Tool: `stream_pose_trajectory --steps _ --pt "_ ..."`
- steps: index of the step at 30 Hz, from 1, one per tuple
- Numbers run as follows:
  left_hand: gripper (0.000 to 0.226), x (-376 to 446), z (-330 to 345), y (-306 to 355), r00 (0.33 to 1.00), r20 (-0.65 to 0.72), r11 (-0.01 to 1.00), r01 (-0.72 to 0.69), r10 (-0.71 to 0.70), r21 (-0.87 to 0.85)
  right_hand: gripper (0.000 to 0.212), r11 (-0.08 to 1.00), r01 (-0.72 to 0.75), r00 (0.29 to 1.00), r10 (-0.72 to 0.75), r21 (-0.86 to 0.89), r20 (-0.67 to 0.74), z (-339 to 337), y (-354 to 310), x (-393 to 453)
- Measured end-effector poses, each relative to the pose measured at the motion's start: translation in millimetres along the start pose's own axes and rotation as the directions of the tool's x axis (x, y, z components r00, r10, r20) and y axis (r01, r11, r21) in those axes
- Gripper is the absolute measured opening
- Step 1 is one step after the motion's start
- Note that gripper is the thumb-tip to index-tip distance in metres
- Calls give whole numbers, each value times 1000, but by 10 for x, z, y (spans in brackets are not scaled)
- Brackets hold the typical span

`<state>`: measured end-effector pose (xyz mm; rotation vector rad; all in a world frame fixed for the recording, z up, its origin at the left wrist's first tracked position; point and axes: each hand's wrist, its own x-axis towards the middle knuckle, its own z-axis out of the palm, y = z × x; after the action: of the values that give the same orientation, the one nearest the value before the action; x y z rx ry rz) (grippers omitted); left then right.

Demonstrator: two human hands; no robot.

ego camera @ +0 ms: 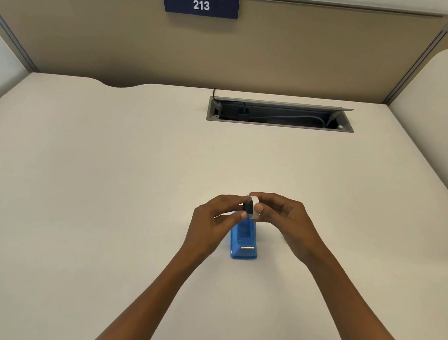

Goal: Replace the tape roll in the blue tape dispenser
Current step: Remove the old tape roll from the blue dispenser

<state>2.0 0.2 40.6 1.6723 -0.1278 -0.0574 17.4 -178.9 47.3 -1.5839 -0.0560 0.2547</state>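
The blue tape dispenser (pixel 243 241) stands on the white desk (pixel 114 190) with its metal cutter end toward me. Just above its far end, both hands meet. My right hand (pixel 280 216) pinches a white tape roll (pixel 254 208) by its rim, edge-on to the camera. My left hand (pixel 215 218) holds a black hub (pixel 248 206) with thumb and fingertips, pressed against the roll's left side. Whether the hub sits inside the roll is hidden by the fingers. The dispenser's far end is covered by the hands.
An open grey cable tray (pixel 279 114) with a plug and cables is sunk into the desk further back. A beige partition (pixel 274 56) with a blue sign "213" (pixel 201 5) closes the far side. A white side panel (pixel 432 83) stands at the right.
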Motion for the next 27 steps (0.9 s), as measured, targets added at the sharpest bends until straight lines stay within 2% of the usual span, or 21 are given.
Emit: stream_pose_trajectory --steps 7,12,16,21,27 --pt "26 -17 37 57 999 -1 998 40 -40 -55 39 998 -36 999 37 46 -32 51 -36 -40" --pt "22 -22 59 37 997 -46 998 60 -61 -17 38 996 -59 996 63 64 -67 96 -16 -64" --pt "19 -33 83 31 997 -66 999 45 -43 28 29 996 -53 994 60 72 -97 105 -9 -68" --pt "16 -63 87 15 989 -70 988 126 -132 -85 34 1000 -23 998 24 9 -58 82 -30 -87" --pt "16 -61 69 53 981 -40 969 182 -191 -164 40 999 -6 998 9 47 -54 81 -3 -99"
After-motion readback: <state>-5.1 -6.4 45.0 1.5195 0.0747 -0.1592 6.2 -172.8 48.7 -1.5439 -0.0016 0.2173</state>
